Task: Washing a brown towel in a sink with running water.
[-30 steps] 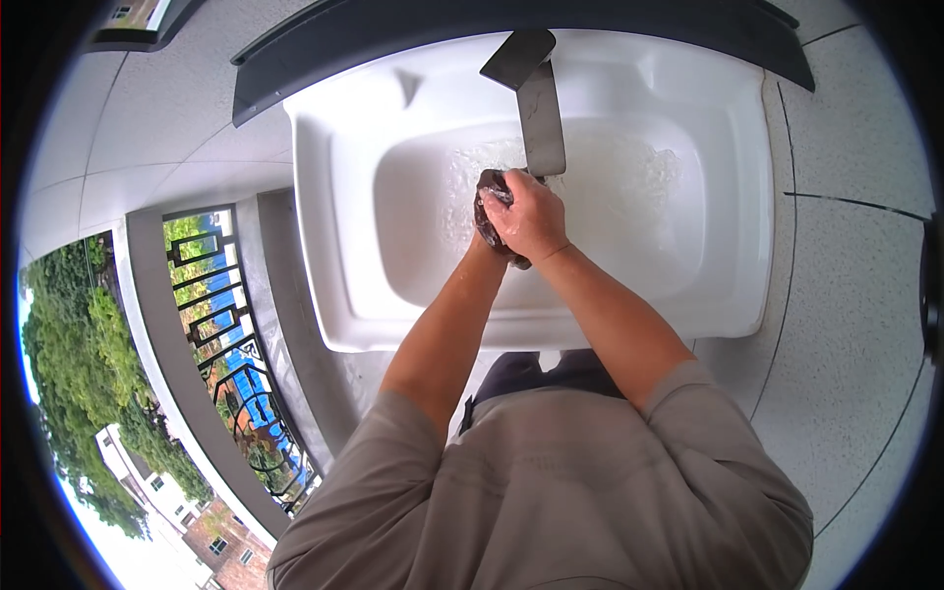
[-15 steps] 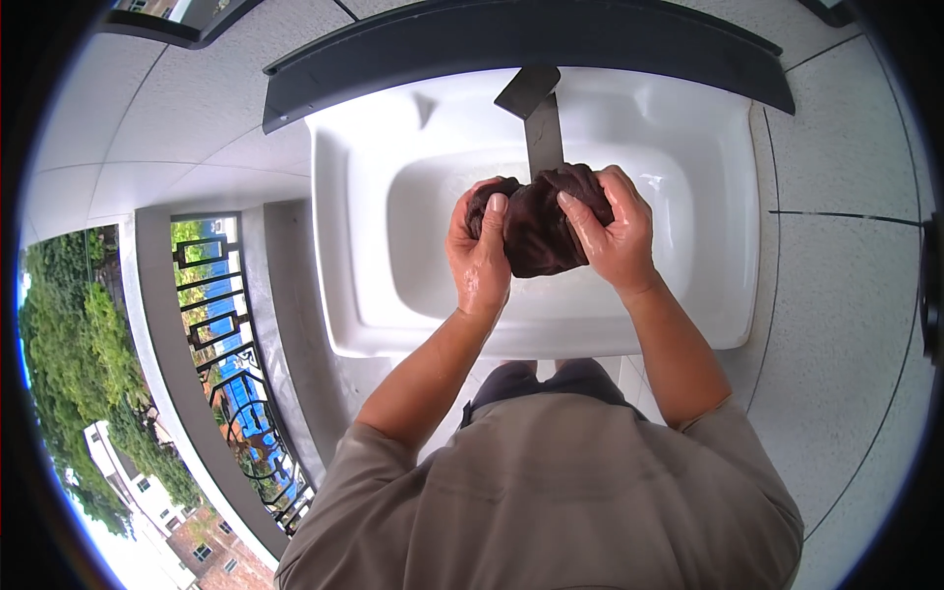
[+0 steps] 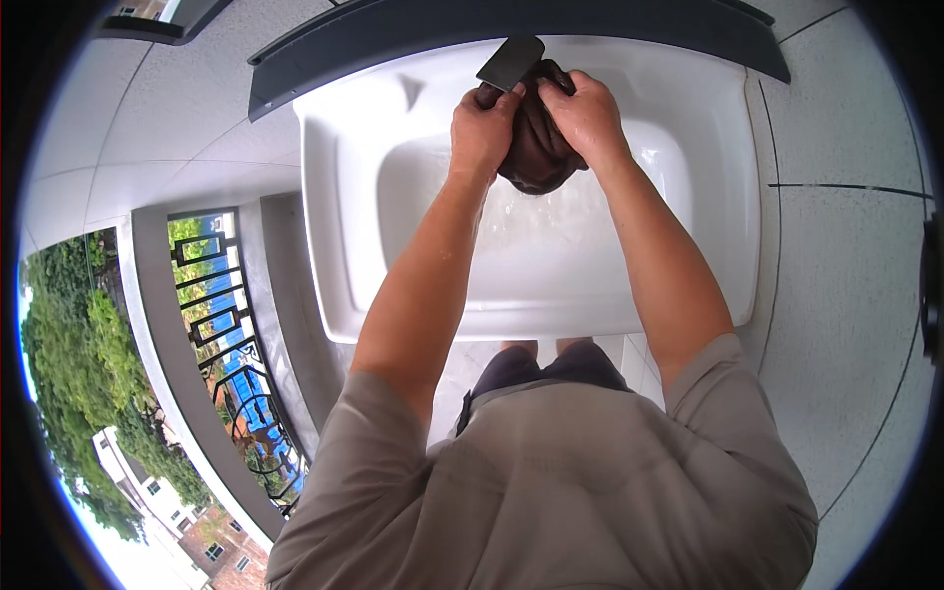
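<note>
A wet dark brown cloth (image 3: 539, 157) hangs bunched between my two hands over the far part of the white sink (image 3: 413, 320). On its left side my left hand (image 3: 482, 130) is closed around a fold, thumb on top. My right hand (image 3: 585, 116) grips the opposite side, its thumb also pressed on the fabric. The cloth's upper end is right by the flat dark grey tap (image 3: 511, 63), which covers part of it. Below the hands the cloth droops into the basin. Some of my fingertips are hidden by the fabric.
A dark grey ledge (image 3: 413, 59) runs along the sink's far side. Tiled wall (image 3: 846, 265) lies at the right. To the left are a pale sill and a black metal railing (image 3: 216, 295), with trees and buildings beyond.
Both hands have moved away from me with the cloth, from mid-basin up to the tap. The cloth now hangs longer, and my arms are stretched further out.
</note>
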The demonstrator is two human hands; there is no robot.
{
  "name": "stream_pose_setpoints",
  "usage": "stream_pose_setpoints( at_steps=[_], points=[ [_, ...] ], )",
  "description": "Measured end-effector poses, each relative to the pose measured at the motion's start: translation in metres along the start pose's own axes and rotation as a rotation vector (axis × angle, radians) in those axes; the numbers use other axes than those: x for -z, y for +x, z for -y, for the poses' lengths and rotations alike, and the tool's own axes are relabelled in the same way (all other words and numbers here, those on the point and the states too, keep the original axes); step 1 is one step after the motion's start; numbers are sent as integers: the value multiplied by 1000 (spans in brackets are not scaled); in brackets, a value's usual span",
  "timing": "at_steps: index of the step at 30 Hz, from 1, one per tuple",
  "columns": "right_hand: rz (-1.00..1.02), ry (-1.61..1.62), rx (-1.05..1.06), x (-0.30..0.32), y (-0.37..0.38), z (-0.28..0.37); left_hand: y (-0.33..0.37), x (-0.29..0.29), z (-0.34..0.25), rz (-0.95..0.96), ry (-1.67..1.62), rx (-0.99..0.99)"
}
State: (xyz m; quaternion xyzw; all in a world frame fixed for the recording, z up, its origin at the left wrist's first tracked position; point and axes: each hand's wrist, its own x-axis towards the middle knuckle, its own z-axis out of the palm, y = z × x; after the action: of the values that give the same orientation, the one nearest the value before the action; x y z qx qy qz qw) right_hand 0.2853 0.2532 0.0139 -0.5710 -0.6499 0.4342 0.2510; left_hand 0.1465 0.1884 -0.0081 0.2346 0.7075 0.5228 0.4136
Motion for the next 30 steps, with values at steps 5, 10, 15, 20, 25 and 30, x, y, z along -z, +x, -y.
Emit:
stream_pose_setpoints(
  at_steps=[5,10,15,20,25,30],
  points=[
    [58,-2,-58,2,-21,-10,-25,2,15,56,-24,-13],
    [21,36,-26,1,-57,-30,-71,7,9,62,89,51],
    [36,-10,-19,6,-77,-33,-87,14,23,55,228,1],
    [87,-144,-8,14,-53,-9,-68,17,33,21,153,-19],
    [25,-117,29,11,-18,4,-41,3,16,-84,7,-182],
    [82,-244,77,23,-25,12,-47,17,8,-48,70,-126]
  ],
)
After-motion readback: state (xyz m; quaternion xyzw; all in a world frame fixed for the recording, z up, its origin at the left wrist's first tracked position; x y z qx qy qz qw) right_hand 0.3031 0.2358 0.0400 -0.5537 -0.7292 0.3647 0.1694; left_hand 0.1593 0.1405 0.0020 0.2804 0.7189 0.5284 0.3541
